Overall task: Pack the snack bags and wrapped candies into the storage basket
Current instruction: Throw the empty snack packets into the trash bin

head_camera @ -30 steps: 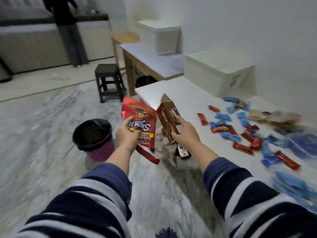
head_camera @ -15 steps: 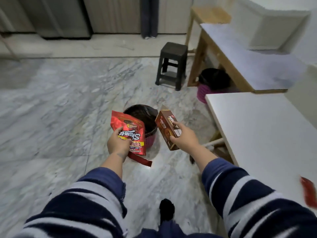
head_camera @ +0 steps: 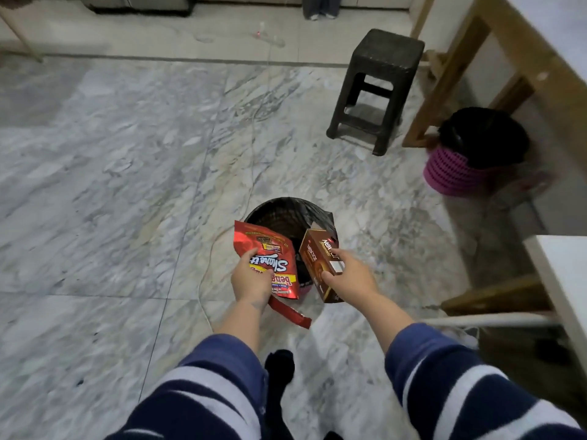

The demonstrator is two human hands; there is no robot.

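Low at frame centre, both hands hold snacks over the black basket (head_camera: 286, 214) rim: left hand (head_camera: 252, 281) grips the red snack bag (head_camera: 268, 258), right hand (head_camera: 349, 276) pinches the brown box (head_camera: 316, 262). Open marble floor (head_camera: 127, 169) spreads left; stool (head_camera: 378, 87) stands upper right.

Snack bag (head_camera: 268, 265) left of box (head_camera: 320, 265), both over basket (head_camera: 286, 214); stool (head_camera: 378, 87) beyond.

Basket (head_camera: 279, 211) mouth open; stool (head_camera: 378, 90) well apart.
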